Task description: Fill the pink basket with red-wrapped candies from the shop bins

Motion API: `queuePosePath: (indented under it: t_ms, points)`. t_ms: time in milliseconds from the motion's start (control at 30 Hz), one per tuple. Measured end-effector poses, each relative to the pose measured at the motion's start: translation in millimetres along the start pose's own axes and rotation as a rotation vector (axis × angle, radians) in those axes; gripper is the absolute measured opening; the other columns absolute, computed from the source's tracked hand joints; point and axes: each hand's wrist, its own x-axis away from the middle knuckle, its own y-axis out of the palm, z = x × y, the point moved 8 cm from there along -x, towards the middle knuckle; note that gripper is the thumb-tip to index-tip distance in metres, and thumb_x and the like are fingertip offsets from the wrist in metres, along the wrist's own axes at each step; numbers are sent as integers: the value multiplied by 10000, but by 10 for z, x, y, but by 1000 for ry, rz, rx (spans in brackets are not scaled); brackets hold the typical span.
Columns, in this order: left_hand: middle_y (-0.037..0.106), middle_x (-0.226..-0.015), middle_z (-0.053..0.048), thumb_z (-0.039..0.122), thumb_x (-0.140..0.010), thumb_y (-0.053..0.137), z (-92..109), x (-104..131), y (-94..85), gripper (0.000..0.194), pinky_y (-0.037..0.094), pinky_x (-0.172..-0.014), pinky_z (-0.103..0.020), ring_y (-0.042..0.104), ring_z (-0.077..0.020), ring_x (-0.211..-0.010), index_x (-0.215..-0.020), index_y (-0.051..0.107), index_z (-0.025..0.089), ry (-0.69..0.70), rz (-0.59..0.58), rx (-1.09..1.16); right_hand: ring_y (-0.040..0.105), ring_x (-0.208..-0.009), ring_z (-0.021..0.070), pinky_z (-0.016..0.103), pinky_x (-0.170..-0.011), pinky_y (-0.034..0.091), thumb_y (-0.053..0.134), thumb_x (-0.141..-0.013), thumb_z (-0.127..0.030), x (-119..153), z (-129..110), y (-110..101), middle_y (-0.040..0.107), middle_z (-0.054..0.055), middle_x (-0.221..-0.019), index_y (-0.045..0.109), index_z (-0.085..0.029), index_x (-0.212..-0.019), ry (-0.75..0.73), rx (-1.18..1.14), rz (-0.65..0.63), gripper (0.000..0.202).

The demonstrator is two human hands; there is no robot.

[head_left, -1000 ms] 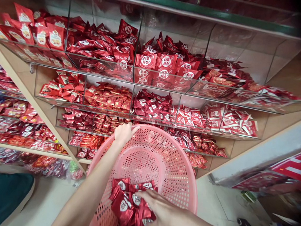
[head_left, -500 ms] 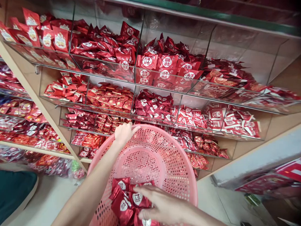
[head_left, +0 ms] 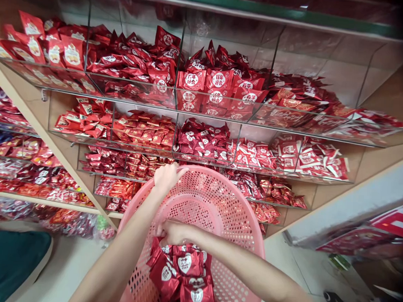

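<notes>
1. Basket (head_left: 238, 223) of round pink perforated plastic, its mouth facing the viewer; its far rim stands just in front of a wooden shelf unit (head_left: 60, 157).
2. Left hand (head_left: 166, 178) at the basket's far-left edge; its grip is clamped over the rim.
3. Right hand (head_left: 175, 233) inside the basket, left of its middle, the forearm crossing above the right part of the basket; the fingers are bent at the far end of the pile, and I cannot tell whether this grip is closed on a packet.
4. Red packets (head_left: 184, 265) piled toward the basket's near edge; several show white heart-shaped marks.
5. Shelved packets (head_left: 220, 81), mostly red, behind clear fronts from the unit's left edge to its right.
6. Pale floor (head_left: 72, 256) either side of the basket.
</notes>
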Motion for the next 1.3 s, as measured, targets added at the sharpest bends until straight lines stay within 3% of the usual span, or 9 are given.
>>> queuePosePath:
  t_ms: [100,267,467,600,700,867,967,1167,1300]
  points:
    - [652,-853,-135,701,-754,134,-18,-11,15,739,411,-674,-328,607,-257,-817,-982,605,179,8,16,-1,456,-584,86,181,-540,340,656,-590,-211,25,-19,5,495,-72,-573,579,-169,-664,-8,38,-28,115]
    - [651,-853,-140,696,-758,105,-7,-31,39,754,412,-675,-340,606,-267,-820,-986,599,175,12,14,-3,420,-554,74,184,-503,326,655,-605,-189,10,69,-75,471,-68,-597,536,-158,-677,11,-117,104,142]
    - [655,-868,-128,688,-764,135,26,-42,22,720,416,-679,-325,609,-256,-819,-997,591,183,11,2,-9,392,-556,70,192,-517,330,681,-615,-236,165,148,-449,433,-73,-600,485,-157,-693,-38,-276,304,226]
    - [654,-869,-132,695,-758,120,3,-55,17,737,421,-677,-330,608,-267,-833,-988,596,181,7,0,-1,418,-565,66,189,-533,351,681,-643,-271,538,153,-568,470,-69,-617,495,-153,-731,-101,-414,180,237]
    - [654,-864,-139,701,-753,98,-3,-67,29,760,424,-687,-344,609,-274,-836,-985,599,178,16,5,3,437,-549,67,185,-518,350,699,-630,-257,818,223,-477,491,-67,-604,532,-150,-773,-52,-378,49,244]
    - [655,-860,-150,706,-747,82,27,-85,57,781,424,-689,-362,611,-282,-830,-993,596,171,32,22,-1,488,-589,84,181,-518,356,700,-635,-279,1040,302,-220,540,-42,-652,605,-156,-813,7,-234,-20,237]
    - [658,-854,-148,705,-747,83,61,-92,68,778,427,-682,-361,614,-279,-815,-993,594,172,47,22,1,498,-587,93,184,-506,349,703,-624,-293,1084,345,-149,560,-35,-660,633,-172,-837,66,-134,-17,254]
    - [656,-848,-144,700,-752,83,93,-84,47,770,427,-663,-349,615,-275,-803,-982,595,172,56,31,-6,553,-662,121,207,-593,406,649,-684,-363,1092,349,-284,615,0,-730,647,-173,-860,40,-108,49,260]
    - [654,-843,-138,694,-759,96,72,-74,45,757,423,-669,-337,612,-265,-812,-985,595,170,43,22,-10,506,-1030,218,318,-875,385,517,-749,-532,1078,268,-378,561,102,-1129,552,-166,-1132,30,-22,114,531]
